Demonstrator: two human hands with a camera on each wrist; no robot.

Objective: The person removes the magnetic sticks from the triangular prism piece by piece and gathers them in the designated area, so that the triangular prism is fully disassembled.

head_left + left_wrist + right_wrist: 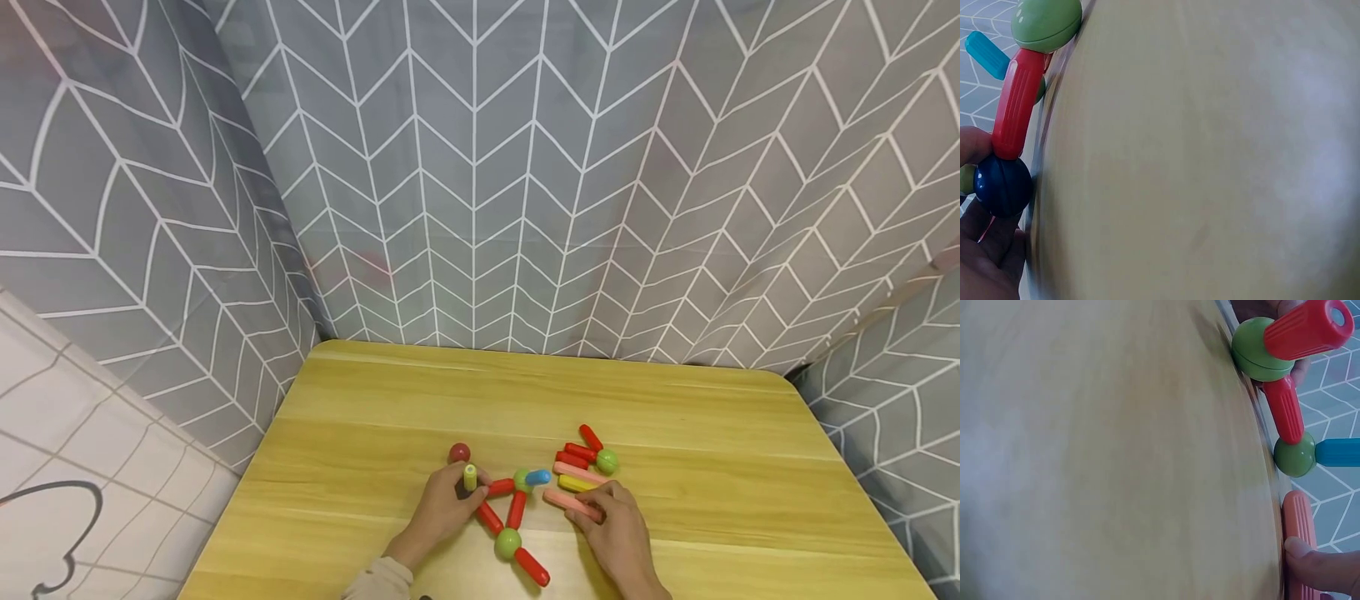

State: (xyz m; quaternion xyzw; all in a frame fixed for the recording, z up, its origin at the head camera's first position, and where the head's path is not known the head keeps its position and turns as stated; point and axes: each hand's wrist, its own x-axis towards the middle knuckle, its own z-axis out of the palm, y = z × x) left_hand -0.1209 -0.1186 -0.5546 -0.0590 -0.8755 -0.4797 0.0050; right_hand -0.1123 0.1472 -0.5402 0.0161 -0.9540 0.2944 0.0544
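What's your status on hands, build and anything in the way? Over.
Left hand gripping dark blue ball. Right hand pinching pink stick. Red-stick triangle joined at three balls, pink stick not attached. Nothing seen between the two.

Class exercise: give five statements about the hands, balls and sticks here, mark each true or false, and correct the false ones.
1. The right hand holds a pink stick. True.
2. The left hand is empty. False: it grips a dark blue ball.
3. A blue stick joins a green ball. True.
4. Only one pink stick is in view. False: a second pink stick lies next to a yellow stick.
5. A red stick links two green balls. True.
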